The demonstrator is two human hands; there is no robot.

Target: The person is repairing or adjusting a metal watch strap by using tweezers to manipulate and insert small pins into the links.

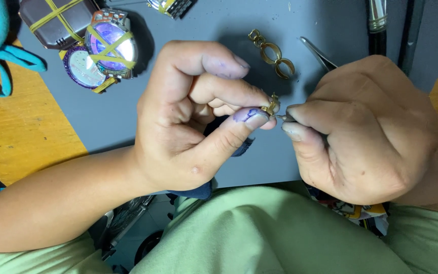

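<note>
Fingers: left hand [188, 116] thumb and forefinger pinch a small gold link [270, 107]; right hand [366, 132] fingers press together on a thin metal tool [283, 117], tip touching the link. Far, on grey mat [178, 109]: gold chain piece [272, 53]. Far left: watches [100, 50] bound with yellow bands.

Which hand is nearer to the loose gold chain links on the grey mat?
Right. The right hand lies just below-right of the gold chain links; the left hand is slightly farther, below-left.

Glossy gold metal link [270, 106]; matt grey mat [204, 20]
</note>
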